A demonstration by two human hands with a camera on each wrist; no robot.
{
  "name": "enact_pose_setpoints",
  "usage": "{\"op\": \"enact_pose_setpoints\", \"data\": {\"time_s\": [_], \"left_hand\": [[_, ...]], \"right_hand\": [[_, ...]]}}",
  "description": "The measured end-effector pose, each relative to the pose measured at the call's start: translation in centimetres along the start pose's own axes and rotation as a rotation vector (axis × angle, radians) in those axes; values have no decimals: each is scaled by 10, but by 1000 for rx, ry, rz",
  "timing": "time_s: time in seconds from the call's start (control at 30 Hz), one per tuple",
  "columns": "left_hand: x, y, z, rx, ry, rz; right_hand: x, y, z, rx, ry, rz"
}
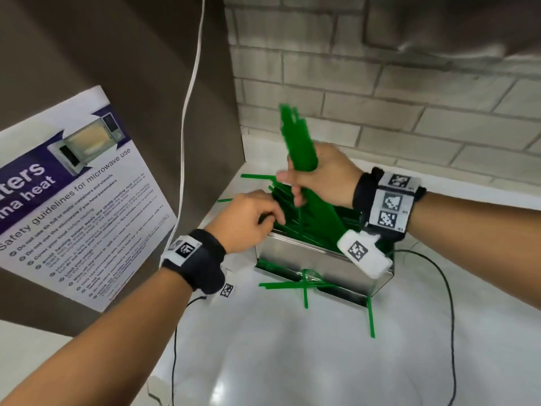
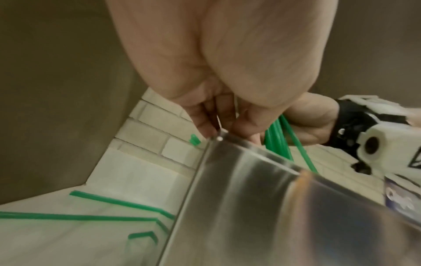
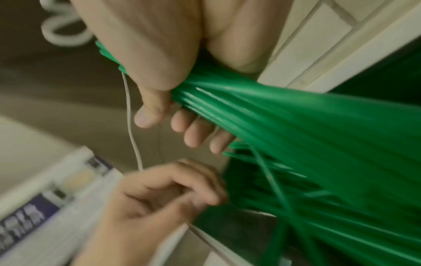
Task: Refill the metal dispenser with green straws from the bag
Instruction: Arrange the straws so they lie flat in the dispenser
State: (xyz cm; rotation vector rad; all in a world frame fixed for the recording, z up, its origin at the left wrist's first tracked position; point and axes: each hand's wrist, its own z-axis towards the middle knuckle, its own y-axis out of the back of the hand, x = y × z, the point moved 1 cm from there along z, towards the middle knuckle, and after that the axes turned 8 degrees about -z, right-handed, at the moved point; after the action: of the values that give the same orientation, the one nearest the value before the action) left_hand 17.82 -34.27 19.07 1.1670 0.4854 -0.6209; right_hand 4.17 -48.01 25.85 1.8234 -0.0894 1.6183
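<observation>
Item: shiny rectangular metal straw dispenser [image 1: 310, 259], open-topped, standing on the white countertop [image 1: 292, 347] against the pale brick wall [image 1: 380, 112].

Item: thick bundle of long green plastic straws [image 1: 301, 148], upright and tilted, lower ends inside the dispenser.

Right hand [image 1: 322, 174]: I have it clenched round the middle of the bundle.

Left hand [image 1: 248, 221]: fingers curled at the dispenser's left top corner; I cannot tell whether they pinch the rim or a straw.

Loose green straws [image 1: 292, 285]: several lie on the counter at the dispenser's front slot and to its left.

Bag: not in any view.

Step in hand, by my judgement: loading. Next, I need the bundle laid flat along the box and let go without spilling more.

Views: the left wrist alone shows fingertips [image 2: 205, 129] at the metal corner; the right wrist alone shows thumb and fingers [image 3: 196, 131] wrapping the bundle; only the head view shows the microwave safety poster [image 1: 73, 200].
</observation>
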Motion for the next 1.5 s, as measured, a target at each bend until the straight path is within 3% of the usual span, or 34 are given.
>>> {"op": "enact_pose_setpoints", "data": {"time_s": [0.1,0.23,0.3,0.47,0.57,0.7,0.9,1.03,1.17,1.27,1.43,1.5], "left_hand": [[-8,-10,-1,103,-94,149],[-15,-13,-3,264,-108,269],[-17,-11,-3,247,-131,279],[-20,5,9,12,-85,226],[-21,11,22,95,19,279],[-28,17,36,307,118,208],[-25,16,38,426,133,310],[-24,11,40,422,157,306],[-24,10,44,430,224,287],[-25,4,44,421,201,271],[-32,-1,33,346,118,87],[-33,11,29,313,96,47]], "right_hand": [[-27,-5,-13,202,-159,-273],[-49,-1,-20,424,-247,-807],[-50,-2,-23,492,-208,-939],[-42,-8,-26,619,-195,-1160],[-31,-12,-18,610,-134,-1265],[-17,-8,-4,596,-173,-1203],[4,33,-3,418,-294,-1243],[-15,28,-6,533,-348,-1281],[-35,-3,-7,622,-192,-1352],[-36,-10,-5,615,-172,-1359],[-37,7,-13,695,-356,-1144],[-39,12,-17,715,-348,-1180]]}}
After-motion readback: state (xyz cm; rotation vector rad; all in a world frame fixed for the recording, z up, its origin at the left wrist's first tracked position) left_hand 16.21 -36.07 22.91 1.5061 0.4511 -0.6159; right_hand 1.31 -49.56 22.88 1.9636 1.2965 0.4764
